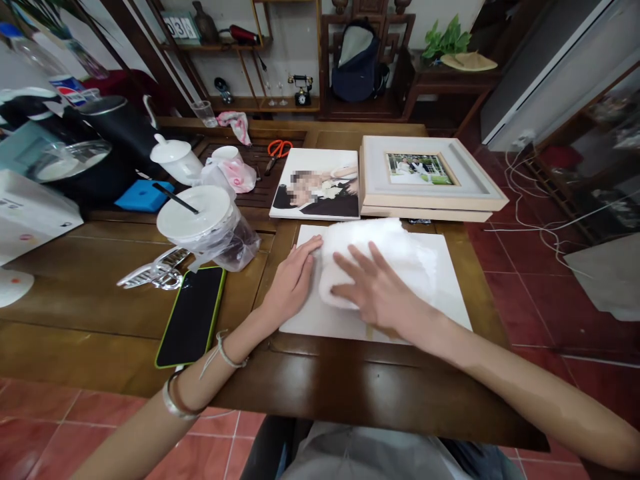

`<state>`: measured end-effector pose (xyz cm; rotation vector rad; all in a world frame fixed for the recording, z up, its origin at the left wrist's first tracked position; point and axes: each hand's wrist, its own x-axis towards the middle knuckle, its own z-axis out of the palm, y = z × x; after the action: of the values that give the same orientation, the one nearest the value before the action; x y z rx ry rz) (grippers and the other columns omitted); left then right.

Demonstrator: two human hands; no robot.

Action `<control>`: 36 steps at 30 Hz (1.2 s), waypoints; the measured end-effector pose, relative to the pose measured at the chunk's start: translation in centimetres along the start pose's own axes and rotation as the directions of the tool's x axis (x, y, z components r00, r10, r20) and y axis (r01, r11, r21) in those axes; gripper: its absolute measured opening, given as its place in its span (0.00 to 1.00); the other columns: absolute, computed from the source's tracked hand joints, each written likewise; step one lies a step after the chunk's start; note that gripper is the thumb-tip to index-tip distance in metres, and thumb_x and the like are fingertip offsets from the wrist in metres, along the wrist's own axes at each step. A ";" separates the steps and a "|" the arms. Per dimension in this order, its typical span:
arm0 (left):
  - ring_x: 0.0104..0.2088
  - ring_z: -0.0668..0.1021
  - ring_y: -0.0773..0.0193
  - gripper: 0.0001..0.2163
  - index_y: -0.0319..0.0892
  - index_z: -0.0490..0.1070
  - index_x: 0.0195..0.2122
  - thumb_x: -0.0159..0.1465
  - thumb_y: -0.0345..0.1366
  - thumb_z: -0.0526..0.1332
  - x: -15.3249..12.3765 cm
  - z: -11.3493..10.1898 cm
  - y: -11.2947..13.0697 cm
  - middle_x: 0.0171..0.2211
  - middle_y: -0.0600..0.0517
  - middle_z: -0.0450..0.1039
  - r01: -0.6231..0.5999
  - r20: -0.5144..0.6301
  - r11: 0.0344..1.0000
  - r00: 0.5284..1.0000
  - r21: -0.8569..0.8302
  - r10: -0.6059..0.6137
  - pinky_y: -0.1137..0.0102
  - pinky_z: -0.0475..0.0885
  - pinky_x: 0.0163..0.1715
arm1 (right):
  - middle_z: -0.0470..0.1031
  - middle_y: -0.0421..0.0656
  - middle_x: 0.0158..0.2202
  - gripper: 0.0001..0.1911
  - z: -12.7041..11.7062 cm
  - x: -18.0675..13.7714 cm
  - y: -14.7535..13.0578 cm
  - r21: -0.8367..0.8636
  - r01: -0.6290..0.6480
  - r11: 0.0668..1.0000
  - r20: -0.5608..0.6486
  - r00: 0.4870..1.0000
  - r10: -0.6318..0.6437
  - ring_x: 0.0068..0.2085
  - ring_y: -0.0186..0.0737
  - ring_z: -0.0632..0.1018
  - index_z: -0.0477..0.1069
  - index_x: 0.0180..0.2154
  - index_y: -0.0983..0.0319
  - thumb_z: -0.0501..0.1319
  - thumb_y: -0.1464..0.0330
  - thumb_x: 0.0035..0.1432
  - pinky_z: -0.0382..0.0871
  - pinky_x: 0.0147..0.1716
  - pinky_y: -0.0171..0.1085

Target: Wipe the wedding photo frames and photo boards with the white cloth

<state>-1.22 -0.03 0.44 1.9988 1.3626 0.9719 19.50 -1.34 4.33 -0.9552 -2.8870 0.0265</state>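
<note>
A white flat panel [445, 280] lies on the wooden table before me, with a smaller white, soft-looking sheet [360, 240] on top; whether it is cloth, paper or foam I cannot tell. Over this sheet my right hand [377, 297] is spread, palm down, fingers apart. My left hand [295, 277] rests at the panel's left side, fingers stretched toward the sheet's left edge. Just beyond the panel are a photo print [320, 183] and light-coloured picture frames [425, 177], stacked, the top one showing an outdoor photo.
To the left lie a phone [193, 317] with a green-edged case, a silvery clip-like object [155, 270] and a lidded drink cup [205, 227] with a black straw. Farther back are orange-handled scissors [277, 153], a white teapot [175, 159] and a blue box [141, 195].
</note>
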 end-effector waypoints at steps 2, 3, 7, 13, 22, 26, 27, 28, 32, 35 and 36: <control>0.62 0.68 0.59 0.17 0.44 0.65 0.56 0.72 0.37 0.44 0.0 0.0 0.0 0.60 0.44 0.68 -0.007 -0.001 1.000 1.000 0.001 0.007 0.53 0.58 0.64 | 0.63 0.53 0.63 0.21 0.3 -1.6 -2.0 0.020 0.053 0.998 -0.050 0.997 -0.052 0.65 0.64 0.60 0.72 0.53 0.53 0.55 0.75 0.62 0.55 0.59 0.68; 0.62 0.68 0.59 0.16 0.43 0.65 0.56 0.71 0.36 0.44 0.0 0.0 -0.1 0.60 0.44 0.68 -0.010 0.000 1.000 1.000 0.006 0.010 0.54 0.59 0.64 | 0.63 0.53 0.63 0.20 0.3 -2.5 -3.0 0.030 0.082 0.996 -0.075 0.994 -0.079 0.65 0.64 0.60 0.70 0.54 0.51 0.56 0.74 0.63 0.56 0.58 0.68; 0.63 0.67 0.58 0.16 0.42 0.65 0.55 0.70 0.32 0.46 0.1 0.1 -0.4 0.60 0.43 0.68 -0.038 0.036 0.998 0.999 0.051 0.036 0.52 0.57 0.65 | 0.64 0.51 0.63 0.19 -1.1 -5.4 -5.8 0.069 0.190 0.979 -0.136 0.974 -0.179 0.64 0.58 0.62 0.68 0.55 0.52 0.58 0.69 0.63 0.59 0.59 0.64; 0.64 0.66 0.57 0.17 0.42 0.65 0.55 0.68 0.29 0.47 0.1 0.2 -0.8 0.60 0.42 0.68 -0.061 0.046 0.995 0.997 0.080 0.057 0.50 0.56 0.64 | 0.70 0.40 0.59 0.16 -7.2 -6.6 -4.2 0.180 0.214 0.960 -0.048 0.977 -0.209 0.59 0.39 0.71 0.74 0.43 0.51 0.52 0.72 0.62 0.72 0.53 0.36; 0.59 0.72 0.56 0.18 0.39 0.63 0.59 0.70 0.34 0.46 0.0 0.0 -0.4 0.58 0.42 0.69 -0.012 -0.012 0.998 1.000 0.057 0.013 0.54 0.62 0.62 | 0.64 0.57 0.62 0.24 -6.8 -2.5 2.3 -0.123 -0.124 0.985 -0.150 0.983 0.105 0.54 0.62 0.74 0.71 0.46 0.64 0.56 0.84 0.47 0.77 0.43 0.54; 0.60 0.70 0.56 0.19 0.39 0.62 0.60 0.71 0.38 0.46 0.1 -0.5 0.3 0.59 0.42 0.68 -0.033 -0.053 0.999 0.998 0.016 0.034 0.58 0.64 0.61 | 0.62 0.58 0.63 0.25 -3.2 0.4 2.5 -0.065 -0.073 0.995 -0.008 0.997 0.073 0.64 0.67 0.61 0.72 0.52 0.61 0.59 0.81 0.53 0.63 0.56 0.64; 0.61 0.69 0.56 0.19 0.39 0.61 0.61 0.72 0.39 0.45 0.1 -0.6 0.4 0.60 0.43 0.67 -0.037 -0.063 0.999 0.997 0.008 0.037 0.59 0.63 0.61 | 0.60 0.57 0.64 0.24 -2.2 0.8 2.1 -0.043 -0.059 0.997 0.024 0.998 0.060 0.65 0.67 0.58 0.72 0.52 0.59 0.59 0.80 0.55 0.59 0.57 0.66; 0.61 0.69 0.57 0.20 0.40 0.61 0.61 0.72 0.40 0.45 0.1 -0.6 0.5 0.61 0.44 0.66 -0.039 -0.072 0.999 0.997 0.002 0.039 0.59 0.63 0.62 | 0.59 0.56 0.65 0.23 -1.4 1.1 1.6 -0.022 -0.042 0.999 0.047 0.998 0.043 0.66 0.67 0.56 0.72 0.53 0.56 0.58 0.79 0.57 0.56 0.57 0.69; 0.62 0.68 0.57 0.20 0.42 0.61 0.61 0.72 0.42 0.45 0.0 -0.7 0.7 0.62 0.45 0.66 -0.054 -0.085 0.998 0.995 -0.018 0.052 0.60 0.62 0.62 | 0.58 0.51 0.66 0.21 1.0 0.9 -1.0 0.049 0.066 0.997 0.024 0.997 -0.067 0.67 0.62 0.54 0.70 0.54 0.49 0.58 0.74 0.62 0.49 0.59 0.70; 0.61 0.69 0.58 0.19 0.42 0.62 0.60 0.72 0.41 0.45 0.0 -0.7 0.6 0.61 0.46 0.67 -0.067 -0.091 0.997 0.994 -0.033 0.064 0.61 0.62 0.62 | 0.60 0.47 0.65 0.21 1.5 -0.4 -3.0 0.095 0.176 0.980 -0.033 0.984 -0.174 0.67 0.58 0.55 0.69 0.55 0.46 0.58 0.71 0.63 0.49 0.60 0.69; 0.61 0.70 0.58 0.19 0.42 0.63 0.60 0.72 0.41 0.45 -0.1 -0.6 0.6 0.60 0.46 0.68 -0.065 -0.093 0.997 0.994 -0.042 0.061 0.61 0.63 0.62 | 0.61 0.46 0.65 0.20 1.3 -0.9 -3.6 0.108 0.208 0.972 -0.050 0.978 -0.204 0.67 0.57 0.55 0.69 0.55 0.45 0.58 0.70 0.63 0.50 0.60 0.68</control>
<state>-1.40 -0.28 1.27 1.9964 1.3202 1.1262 17.94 -4.79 3.09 -0.6268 -2.8965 0.1520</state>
